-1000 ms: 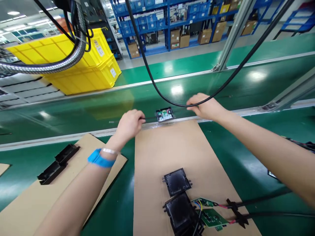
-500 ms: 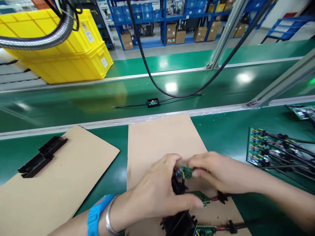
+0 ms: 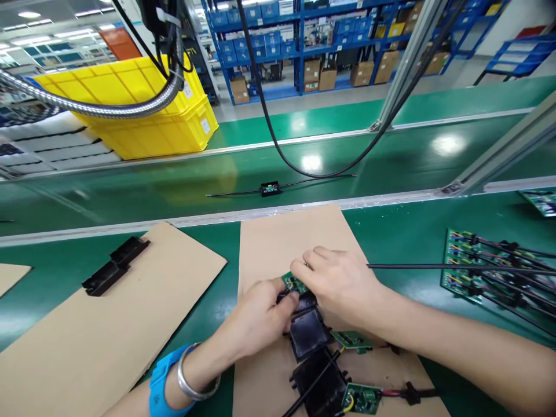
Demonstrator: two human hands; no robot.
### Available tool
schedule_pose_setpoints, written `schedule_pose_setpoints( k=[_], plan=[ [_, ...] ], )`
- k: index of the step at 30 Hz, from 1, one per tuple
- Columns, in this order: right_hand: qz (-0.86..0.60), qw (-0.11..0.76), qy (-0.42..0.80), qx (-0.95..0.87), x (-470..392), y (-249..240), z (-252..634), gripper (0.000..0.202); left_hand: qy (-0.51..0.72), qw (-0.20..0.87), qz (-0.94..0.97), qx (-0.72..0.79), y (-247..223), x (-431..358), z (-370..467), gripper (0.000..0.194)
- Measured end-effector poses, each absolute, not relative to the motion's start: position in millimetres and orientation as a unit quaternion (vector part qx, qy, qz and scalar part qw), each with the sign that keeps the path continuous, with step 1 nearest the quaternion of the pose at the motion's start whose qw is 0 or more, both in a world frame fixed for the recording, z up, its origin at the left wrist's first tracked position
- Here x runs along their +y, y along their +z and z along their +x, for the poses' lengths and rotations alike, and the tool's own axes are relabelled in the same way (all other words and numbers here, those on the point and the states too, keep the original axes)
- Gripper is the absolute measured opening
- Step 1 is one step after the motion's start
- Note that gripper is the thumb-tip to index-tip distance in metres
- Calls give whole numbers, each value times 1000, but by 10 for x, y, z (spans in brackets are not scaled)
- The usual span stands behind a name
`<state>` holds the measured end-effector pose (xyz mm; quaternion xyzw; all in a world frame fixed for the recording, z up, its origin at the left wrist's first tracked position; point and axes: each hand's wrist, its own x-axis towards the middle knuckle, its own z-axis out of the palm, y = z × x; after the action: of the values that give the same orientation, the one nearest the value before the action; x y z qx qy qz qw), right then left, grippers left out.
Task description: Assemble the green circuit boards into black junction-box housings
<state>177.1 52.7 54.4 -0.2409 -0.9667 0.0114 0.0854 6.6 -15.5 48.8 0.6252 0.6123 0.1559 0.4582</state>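
Over the middle cardboard sheet (image 3: 278, 231), my left hand (image 3: 258, 317) pinches a small green circuit board (image 3: 293, 284) and the edge of the black plastic case beneath it. My right hand (image 3: 341, 284) closes over the board's right end, its fingertips partly hidden. From behind that hand a black cable (image 3: 408, 266) runs right. Below my hands lie open black plastic cases (image 3: 309, 330), one under another. Beside them rest a second circuit board (image 3: 353, 339) and a third circuit board (image 3: 364, 398) with red and black wires.
Left, two black cases (image 3: 115, 266) lie on another cardboard sheet (image 3: 108, 330). Several wired boards (image 3: 463, 266) sit at right. Past the metal rail (image 3: 195, 220), a cased board (image 3: 270, 188) lies on the green belt. A black cable loop (image 3: 278, 145) hangs ahead; yellow crates (image 3: 165, 133) stand back left.
My hands have come together farther up the cardboard, bringing the circuit board against a black case. The lower cases and boards are more exposed, and the head view has tilted up.
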Motion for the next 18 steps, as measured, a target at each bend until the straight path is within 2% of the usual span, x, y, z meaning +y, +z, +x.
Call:
schedule_pose_setpoints(
  k=[3,7,12,15,18],
  plan=[
    [-219,49,54,-973,528,527,1798,14,142,445,641,610,381,-190,-2,25],
    [-188,8,72,-979,640,445,1878,10,96,330,686,641,304,-211,-33,12],
    [-161,-19,84,-983,777,258,1899,8,112,264,732,617,210,-192,-83,38],
    [-148,-12,90,-985,800,192,1902,16,116,259,750,597,181,-164,-119,36],
    [-138,-17,92,-986,796,175,1911,15,97,255,752,600,184,-138,-137,38]
  ],
)
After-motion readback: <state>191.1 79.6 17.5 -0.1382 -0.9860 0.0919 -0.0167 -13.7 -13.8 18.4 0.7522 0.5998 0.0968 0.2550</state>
